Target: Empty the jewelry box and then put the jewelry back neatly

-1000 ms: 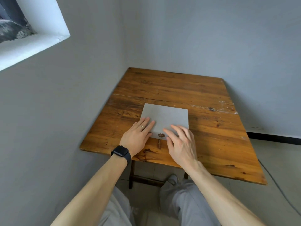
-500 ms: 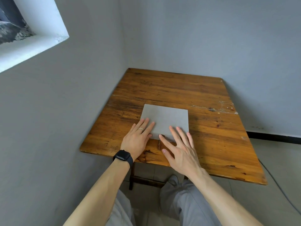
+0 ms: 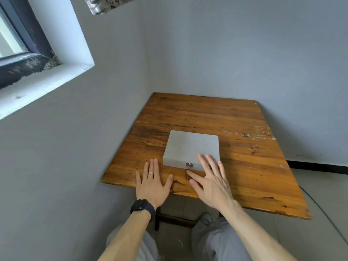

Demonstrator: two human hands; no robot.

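Seated at a worn, orange-brown wooden table (image 3: pixel 235 166) set into a grey-walled corner, a person is seen with both hands spread flat and nothing gripped. A closed, flat grey square jewelry box (image 3: pixel 192 149) is placed near the table's front edge, its small round metal clasp (image 3: pixel 189 164) turned toward the person. The left hand (image 3: pixel 152 185), ringed and with a black smartwatch (image 3: pixel 142 206) worn at the wrist, is laid on the tabletop just left of the box, fingers released. The right hand (image 3: pixel 212 181) is held open, fingertips reaching over the box's front right corner.
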